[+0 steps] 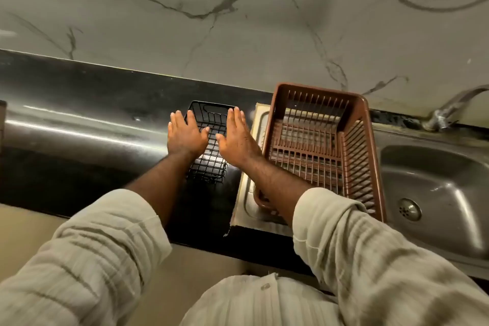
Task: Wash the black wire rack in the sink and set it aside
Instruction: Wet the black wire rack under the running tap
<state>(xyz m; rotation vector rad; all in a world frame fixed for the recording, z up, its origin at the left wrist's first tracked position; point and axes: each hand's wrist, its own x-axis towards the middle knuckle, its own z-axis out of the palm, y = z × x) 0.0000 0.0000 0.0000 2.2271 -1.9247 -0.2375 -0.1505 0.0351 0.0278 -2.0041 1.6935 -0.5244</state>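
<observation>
Beside brown basket [321, 145], black wire rack [210, 161] sits bare.

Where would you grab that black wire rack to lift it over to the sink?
Probably by the two long side rims of the black wire rack, one from each side. It lies flat on the dark counter, open side up, and the left hand and right hand already hover flat and open over those edges. Thin wires let fingers hook a firm grip.

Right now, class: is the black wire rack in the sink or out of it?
Out. The black wire rack sits on the dark counter, left of the sink.
</observation>
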